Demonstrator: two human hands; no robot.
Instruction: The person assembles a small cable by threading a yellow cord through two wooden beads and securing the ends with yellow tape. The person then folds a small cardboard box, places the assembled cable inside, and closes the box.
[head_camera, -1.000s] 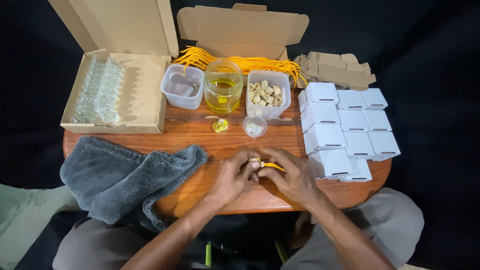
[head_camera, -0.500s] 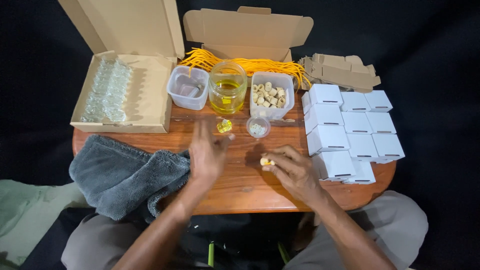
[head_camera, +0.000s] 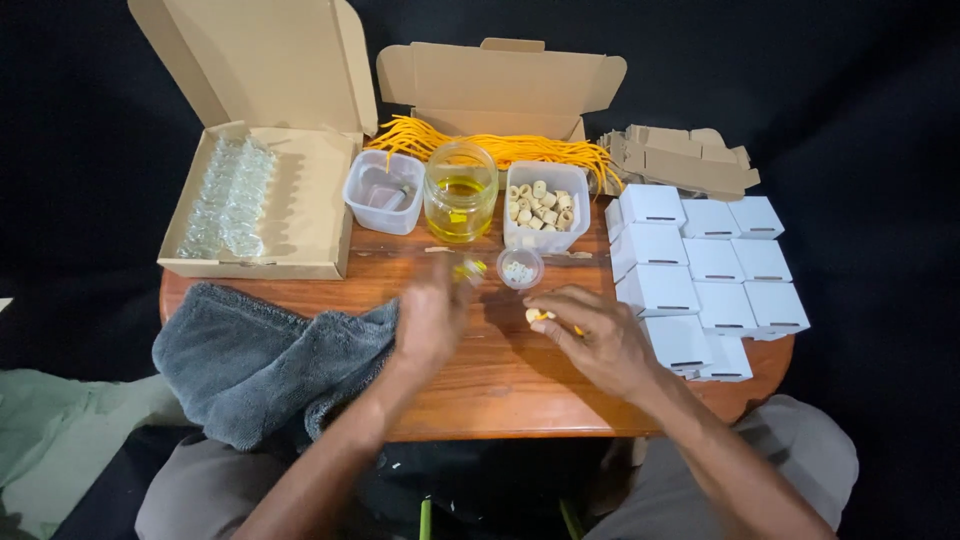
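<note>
My right hand (head_camera: 596, 333) rests on the wooden table (head_camera: 500, 385) with its fingertips pinched on a small pale bead with a yellow cord (head_camera: 540, 316). My left hand (head_camera: 430, 315) is blurred, stretched forward over the table with its fingertips at a small yellow object (head_camera: 470, 268), which sits beside a small round clear cup (head_camera: 520, 268). Whether the left fingers grip the yellow object cannot be told. Behind them stand a glass jar of yellow liquid (head_camera: 460, 192) and a clear tub of pale beads (head_camera: 540, 205).
A grey towel (head_camera: 260, 360) lies at the left. An open cardboard box of clear wrapped items (head_camera: 255, 200) stands at the back left, an empty clear tub (head_camera: 384, 190) beside it. Yellow cords (head_camera: 500, 148) lie by another open box. Several white boxes (head_camera: 700, 270) fill the right side.
My left hand left the right hand and reached forward to the small yellow object near the cup. My right hand stayed, still pinching the bead and cord.
</note>
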